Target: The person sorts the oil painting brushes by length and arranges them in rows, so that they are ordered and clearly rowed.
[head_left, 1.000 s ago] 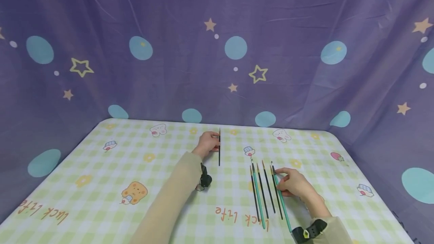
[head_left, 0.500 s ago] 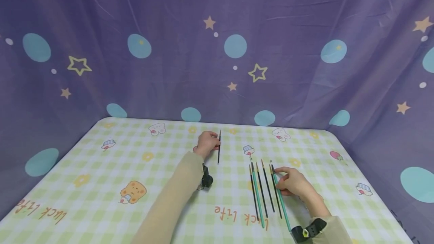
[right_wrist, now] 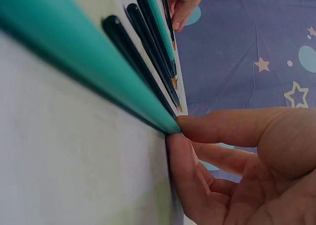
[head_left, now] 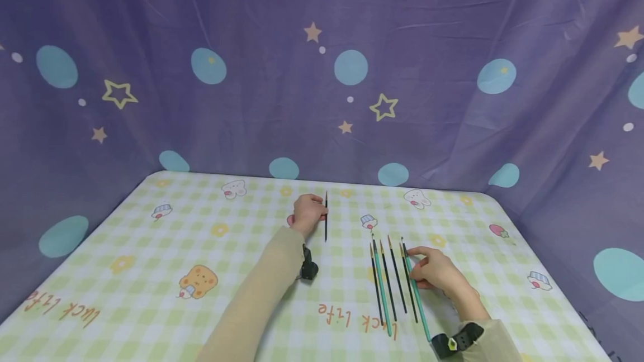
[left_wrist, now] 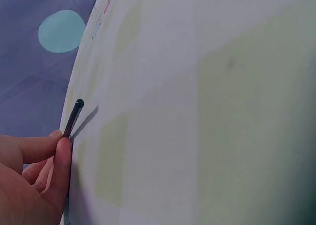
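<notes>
My left hand (head_left: 308,212) is at the far middle of the table, its thumb and fingers pinching a thin black paintbrush (head_left: 326,229), bristles pointing away from me. In the left wrist view, the rounded handle end of that paintbrush (left_wrist: 75,114) sticks out past the fingertips, and a shadow falls beside it. On the right, my right hand (head_left: 436,270) pinches a green-handled paintbrush (head_left: 421,312), the rightmost of a row. The right wrist view shows thumb and finger on this green handle (right_wrist: 108,67). Left of it lie another green paintbrush (head_left: 383,295) and several black paintbrushes (head_left: 399,281), side by side.
A checked tablecloth (head_left: 241,272) with printed bears, cupcakes and lettering covers the table. Behind it and at both sides hangs a purple curtain (head_left: 282,110) with stars and blue dots. Black wrist cameras sit on both sleeves (head_left: 271,272).
The paintbrush in my left hand tilts slightly, its handle end swinging left, then comes straighter again. My right hand and the row stay put.
</notes>
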Available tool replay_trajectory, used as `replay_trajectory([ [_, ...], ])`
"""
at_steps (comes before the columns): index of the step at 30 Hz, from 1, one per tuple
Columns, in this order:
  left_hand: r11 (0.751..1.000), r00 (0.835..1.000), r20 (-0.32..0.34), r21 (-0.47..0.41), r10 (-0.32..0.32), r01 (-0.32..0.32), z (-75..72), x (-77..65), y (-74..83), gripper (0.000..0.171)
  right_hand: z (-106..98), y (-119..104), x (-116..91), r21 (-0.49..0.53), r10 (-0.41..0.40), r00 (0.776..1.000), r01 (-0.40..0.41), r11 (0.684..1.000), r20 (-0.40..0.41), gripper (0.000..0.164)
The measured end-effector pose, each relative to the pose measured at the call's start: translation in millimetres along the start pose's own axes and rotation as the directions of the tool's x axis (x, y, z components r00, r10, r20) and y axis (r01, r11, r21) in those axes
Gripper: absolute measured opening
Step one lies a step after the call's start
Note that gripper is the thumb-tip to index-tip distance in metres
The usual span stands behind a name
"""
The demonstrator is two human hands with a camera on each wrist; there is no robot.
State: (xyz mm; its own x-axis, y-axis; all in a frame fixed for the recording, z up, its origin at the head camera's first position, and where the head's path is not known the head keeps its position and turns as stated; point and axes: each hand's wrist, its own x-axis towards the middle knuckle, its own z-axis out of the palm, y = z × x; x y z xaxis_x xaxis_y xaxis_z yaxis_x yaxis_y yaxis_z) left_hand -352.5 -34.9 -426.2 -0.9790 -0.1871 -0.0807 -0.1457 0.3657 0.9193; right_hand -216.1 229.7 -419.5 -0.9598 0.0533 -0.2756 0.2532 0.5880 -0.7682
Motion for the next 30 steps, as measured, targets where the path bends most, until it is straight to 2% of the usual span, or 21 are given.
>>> replay_trajectory([
  [5,1.0,1.0,-0.019,0.006,0.002,-0.002,-0.5,-0.8,-0.9,0.026,0.1,0.4,-0.4,-0.002,-0.006,1.0,0.006,1.0,0.002,0.053],
  [9,0.998,0.999,-0.044,0.065,-0.011,0.014,-2.4,-0.8,-3.1,0.026,0.4,0.7,-0.3,0.0,-0.006,1.0,0.006,1.0,0.005,0.053],
  [12,0.996,0.999,-0.039,0.093,-0.008,0.011,-3.9,-1.3,-3.8,0.024,0.2,0.5,-0.6,0.002,-0.006,1.0,0.006,1.0,0.007,0.053],
  [18,0.99,0.999,-0.015,0.136,0.048,-0.046,-5.8,-11.7,0.8,0.018,-0.7,-1.4,-2.1,0.005,-0.005,1.0,0.005,1.0,0.008,0.054],
  [23,0.991,0.993,0.06,0.071,0.105,-0.11,-2.2,-26.9,4.9,0.02,-1.0,-1.5,-2.2,0.002,-0.009,1.0,0.009,1.0,0.011,0.054],
  [30,0.994,0.976,0.189,0.013,0.106,-0.11,8.9,-48.4,9.2,0.024,-0.7,-1.8,-1.8,0.008,-0.005,1.0,0.005,1.0,0.016,0.054],
])
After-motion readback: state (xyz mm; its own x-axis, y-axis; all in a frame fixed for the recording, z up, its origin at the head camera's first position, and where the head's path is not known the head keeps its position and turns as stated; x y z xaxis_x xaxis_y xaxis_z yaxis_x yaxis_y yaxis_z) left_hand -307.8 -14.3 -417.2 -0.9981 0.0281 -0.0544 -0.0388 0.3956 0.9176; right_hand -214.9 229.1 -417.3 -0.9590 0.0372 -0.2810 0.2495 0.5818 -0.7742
